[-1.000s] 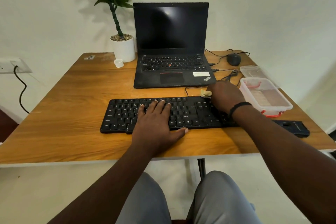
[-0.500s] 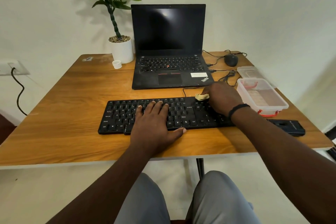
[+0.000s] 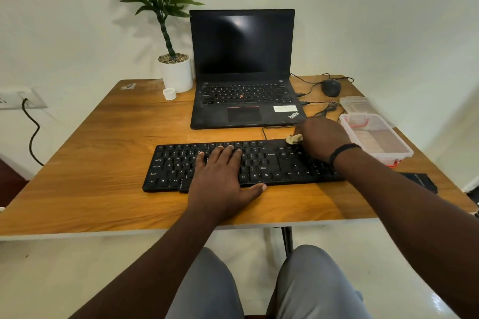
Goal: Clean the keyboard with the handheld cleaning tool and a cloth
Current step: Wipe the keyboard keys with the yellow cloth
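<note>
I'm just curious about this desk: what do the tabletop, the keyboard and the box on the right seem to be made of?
Tabletop: looks like wood or wood-look laminate, with visible grain and a pale edge. Keyboard: apparently matte black plastic with white lettering. Box: clear plastic, see-through walls, red clips.

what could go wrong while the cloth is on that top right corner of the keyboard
The keyboard's cable runs close beside the cloth; the right hand could snag it. The left hand lies flat on the keys of the keyboard, so some may get pressed. The open box sits near the right wrist and could be bumped.
</note>
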